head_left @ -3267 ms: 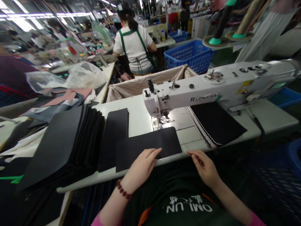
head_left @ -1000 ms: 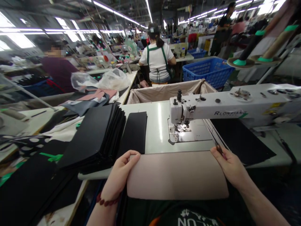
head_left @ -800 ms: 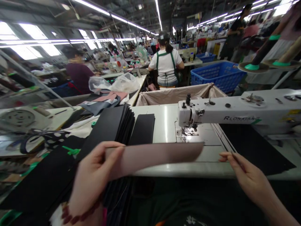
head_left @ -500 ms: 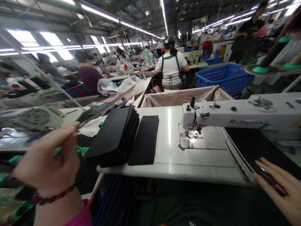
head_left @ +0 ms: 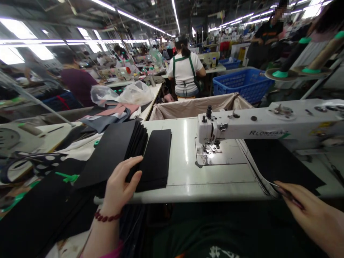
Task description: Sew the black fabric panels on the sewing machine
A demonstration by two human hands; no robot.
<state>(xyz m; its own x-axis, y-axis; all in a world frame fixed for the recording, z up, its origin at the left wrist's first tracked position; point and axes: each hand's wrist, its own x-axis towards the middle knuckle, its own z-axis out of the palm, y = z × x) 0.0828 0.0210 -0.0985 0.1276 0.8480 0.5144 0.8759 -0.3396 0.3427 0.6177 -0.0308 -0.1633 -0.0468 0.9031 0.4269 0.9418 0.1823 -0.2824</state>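
1. The left hand (head_left: 118,188), left of the lower middle of the frame, has its thumb parted from the fingers and pinches nothing. It is over the near end of the tall stack (head_left: 110,150) and close to the narrow pile (head_left: 157,154); I cannot tell whether it touches either.
2. A bracelet (head_left: 107,216) circles that wrist.
3. The right hand (head_left: 314,211), lower right, has its fingers curled around a small dark tool (head_left: 292,200). The fingertips are at the near corner of the right stack (head_left: 279,161); whether they pinch its edge, I cannot tell.
4. The tall stack and narrow pile, both black, lie side by side left of centre; the black right stack lies partly under the sewing machine (head_left: 242,123).
5. Pale table (head_left: 182,172) shows in mid-frame.
6. Upper middle: a person in white (head_left: 185,73), seated; right of them, a blue basket (head_left: 242,86).
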